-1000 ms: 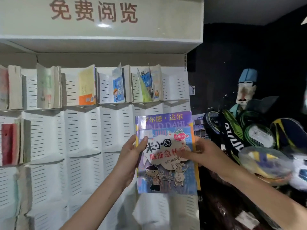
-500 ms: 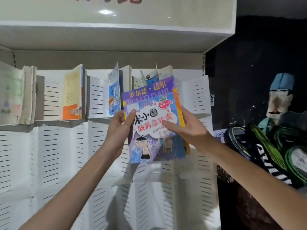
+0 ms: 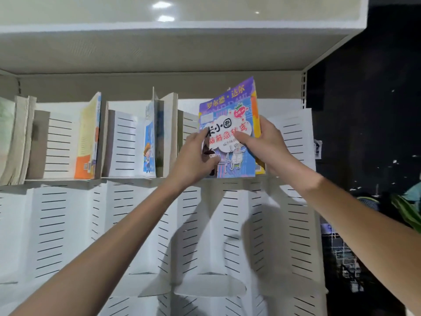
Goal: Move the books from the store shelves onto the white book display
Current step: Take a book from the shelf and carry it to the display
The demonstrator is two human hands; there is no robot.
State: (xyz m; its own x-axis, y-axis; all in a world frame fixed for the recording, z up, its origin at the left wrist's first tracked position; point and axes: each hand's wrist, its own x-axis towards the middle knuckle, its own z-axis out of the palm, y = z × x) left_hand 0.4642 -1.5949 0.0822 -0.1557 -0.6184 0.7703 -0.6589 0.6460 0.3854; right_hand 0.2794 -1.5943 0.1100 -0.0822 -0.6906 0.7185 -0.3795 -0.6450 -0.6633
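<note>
White slotted metal makes up the book display [image 3: 127,224], and both hands are raised to the right end of its top ledge, where a small stack of books [image 3: 230,137] stands nearly upright with its lower edge at the ledge. The front cover is blue and purple with a white cloud panel, red and black characters and cartoon figures; a yellow-orange book shows behind it along the right edge and at the bottom right corner. The left hand [image 3: 193,160] is on the stack's lower left, its fingers curled over the front cover and the thumb stretched up along the left edge, so it holds the stack from that side. The right hand [image 3: 264,144] grasps the stack from the right, thumb laid across the cover on the cloud panel and the fingers wrapped behind the right edge. The stack thus sits between the two hands, tilted slightly to the right at the top. To the left on the same ledge stand other books between white dividers: an orange and yellow book [image 3: 87,142] and a book with a cartoon child [image 3: 150,142], well apart from the hands. Pale books [image 3: 13,140] lean at the far left.
</note>
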